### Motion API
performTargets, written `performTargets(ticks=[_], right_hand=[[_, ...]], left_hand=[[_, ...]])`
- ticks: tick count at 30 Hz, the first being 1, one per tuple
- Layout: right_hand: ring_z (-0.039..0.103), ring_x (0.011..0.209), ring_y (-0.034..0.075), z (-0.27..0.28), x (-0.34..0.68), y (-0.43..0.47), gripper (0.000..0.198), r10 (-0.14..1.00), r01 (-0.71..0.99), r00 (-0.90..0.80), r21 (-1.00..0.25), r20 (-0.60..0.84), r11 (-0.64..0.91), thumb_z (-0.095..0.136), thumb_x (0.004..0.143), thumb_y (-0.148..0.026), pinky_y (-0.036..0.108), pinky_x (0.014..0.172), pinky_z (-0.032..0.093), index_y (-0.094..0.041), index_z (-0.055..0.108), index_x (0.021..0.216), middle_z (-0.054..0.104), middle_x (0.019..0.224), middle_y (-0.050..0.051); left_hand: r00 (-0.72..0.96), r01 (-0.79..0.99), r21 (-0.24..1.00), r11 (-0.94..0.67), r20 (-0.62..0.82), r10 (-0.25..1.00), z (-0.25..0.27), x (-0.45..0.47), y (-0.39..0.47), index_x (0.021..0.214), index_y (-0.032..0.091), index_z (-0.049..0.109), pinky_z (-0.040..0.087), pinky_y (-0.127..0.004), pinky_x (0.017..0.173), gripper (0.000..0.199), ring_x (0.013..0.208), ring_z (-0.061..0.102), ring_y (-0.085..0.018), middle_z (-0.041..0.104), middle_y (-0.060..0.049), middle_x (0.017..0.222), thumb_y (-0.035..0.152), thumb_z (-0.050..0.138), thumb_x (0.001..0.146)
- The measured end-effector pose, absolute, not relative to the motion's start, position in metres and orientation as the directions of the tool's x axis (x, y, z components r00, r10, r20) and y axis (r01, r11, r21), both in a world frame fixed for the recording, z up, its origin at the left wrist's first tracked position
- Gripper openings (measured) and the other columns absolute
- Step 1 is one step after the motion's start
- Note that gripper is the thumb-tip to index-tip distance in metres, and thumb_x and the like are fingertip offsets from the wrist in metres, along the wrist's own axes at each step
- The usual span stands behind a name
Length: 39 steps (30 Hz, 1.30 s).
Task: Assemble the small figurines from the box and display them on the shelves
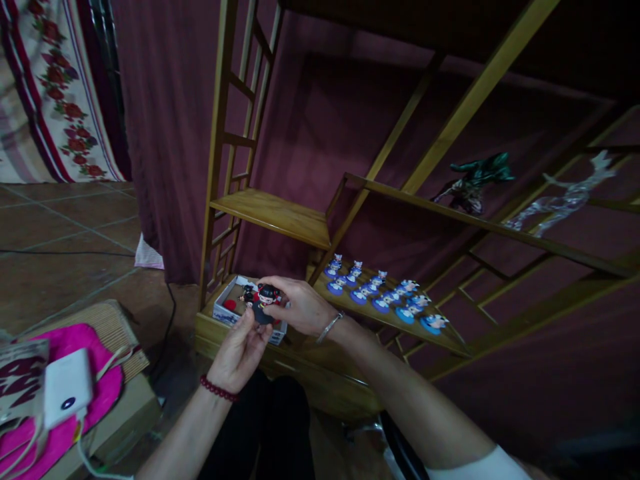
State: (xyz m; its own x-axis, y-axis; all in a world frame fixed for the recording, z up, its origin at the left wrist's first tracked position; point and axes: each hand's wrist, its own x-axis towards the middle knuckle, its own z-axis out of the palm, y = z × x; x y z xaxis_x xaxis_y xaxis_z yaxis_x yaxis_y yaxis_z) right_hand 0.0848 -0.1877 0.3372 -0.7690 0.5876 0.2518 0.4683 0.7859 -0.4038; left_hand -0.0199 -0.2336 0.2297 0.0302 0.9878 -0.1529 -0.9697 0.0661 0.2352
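Note:
Both my hands hold one small figurine (269, 297) with black hair, red and black clothes and a dark round base. My left hand (241, 350), with a dark red bead bracelet at its wrist, grips the base from below. From the right, my right hand (303, 307) closes its fingers around the figurine's side; a silver bangle is on that wrist. Just behind and below them stands an open shallow box (225, 313) with more red and black pieces inside, partly hidden by my hands.
Several small figures on purple and blue bases (383, 301) stand in rows on a wooden shelf to the right. Higher up are a green dragon-like ornament (475, 183) and a clear deer ornament (563, 197). A white power bank (69, 387) with cables lies at the left.

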Motion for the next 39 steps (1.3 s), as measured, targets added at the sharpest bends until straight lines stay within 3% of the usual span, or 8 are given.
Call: performTargets(ticks=[6,15,25,33,39], right_hand=[[0.055,0.084,0.014,0.327,0.089,-0.189,0.035,0.639,0.505,-0.720,-0.427,0.269,0.750,0.060,0.071,-0.023,0.027,0.076,0.041,-0.017,0.054,0.105,0.060,0.095,0.003],[0.054,0.088,0.013,0.323,0.085,-0.192,0.030,0.641,0.491,-0.683,-0.430,0.351,0.758,0.058,0.071,-0.014,0.025,0.079,0.041,-0.018,0.055,0.101,0.060,0.096,0.003],[0.054,0.085,0.013,0.328,0.088,-0.188,0.034,0.627,0.511,-0.729,-0.391,0.275,0.766,0.057,0.070,-0.012,0.025,0.078,0.040,-0.016,0.055,0.103,0.060,0.096,0.004],[0.054,0.083,0.013,0.329,0.089,-0.189,0.031,0.627,0.514,-0.728,-0.385,0.276,0.766,0.056,0.070,-0.013,0.024,0.075,0.040,-0.014,0.056,0.101,0.060,0.094,0.005],[0.055,0.077,0.011,0.327,0.093,-0.190,0.025,0.614,0.494,-0.733,-0.390,0.295,0.777,0.055,0.072,-0.014,0.022,0.071,0.041,-0.016,0.058,0.097,0.061,0.090,0.003]], left_hand=[[0.036,-0.965,0.252,0.070,-0.137,0.990,0.225,-0.018,-0.234,0.085,0.013,0.062,0.051,-0.021,0.064,0.011,0.069,0.060,-0.010,0.065,-0.004,0.081,0.013,0.056,0.076],[0.019,-0.955,0.294,0.046,-0.095,0.995,0.226,-0.020,-0.233,0.085,0.012,0.062,0.051,-0.022,0.064,0.011,0.069,0.060,-0.010,0.065,-0.004,0.083,0.013,0.057,0.075],[0.016,-0.957,0.284,0.054,-0.135,0.991,0.225,-0.019,-0.233,0.089,0.013,0.061,0.051,-0.022,0.066,0.014,0.073,0.061,-0.011,0.065,-0.005,0.086,0.013,0.054,0.078],[0.048,-0.948,0.309,0.079,-0.105,0.993,0.223,-0.018,-0.232,0.087,0.012,0.061,0.051,-0.020,0.064,0.012,0.076,0.061,-0.012,0.065,-0.006,0.087,0.014,0.055,0.077],[0.055,-0.961,0.261,0.090,-0.140,0.989,0.226,-0.013,-0.233,0.091,0.013,0.060,0.051,-0.021,0.064,0.015,0.075,0.061,-0.011,0.064,-0.006,0.088,0.014,0.051,0.079]])
